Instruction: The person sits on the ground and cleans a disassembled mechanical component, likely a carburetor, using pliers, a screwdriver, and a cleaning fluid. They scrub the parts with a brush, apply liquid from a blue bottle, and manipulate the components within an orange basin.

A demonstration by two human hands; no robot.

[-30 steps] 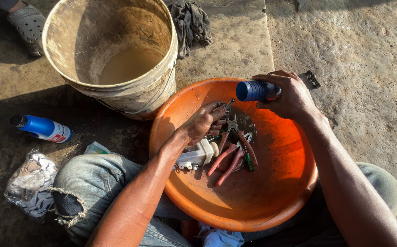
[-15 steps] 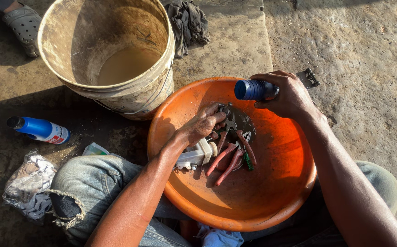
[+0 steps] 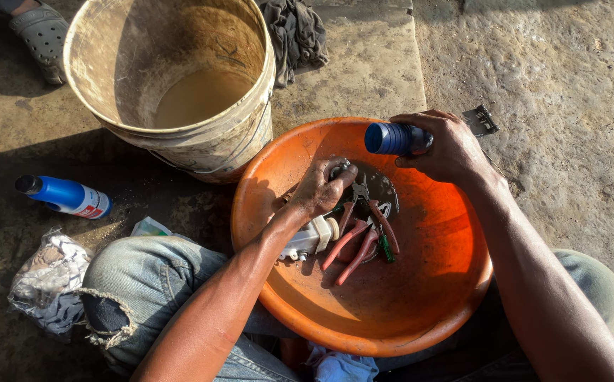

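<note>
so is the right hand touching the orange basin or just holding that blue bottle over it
Apart. The head view shows the right hand gripping the blue bottle above the orange basin rim, with the rim's far edge passing beneath it, not against it.

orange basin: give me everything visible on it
The orange basin is round, wide and shallow, plastic by its look, with a scuffed, dirt-stained inside. It sits upright, low in front of the person, over the legs, beside the bucket. Inside lie red-handled pliers, a white part and dark metal pieces. The left hand reaches in; the right hand holds a blue bottle above its far rim.

Concrete floor [image 3: 547,64]; bucket [image 3: 180,92], basin [image 3: 392,311], bottle [image 3: 66,196]
</note>
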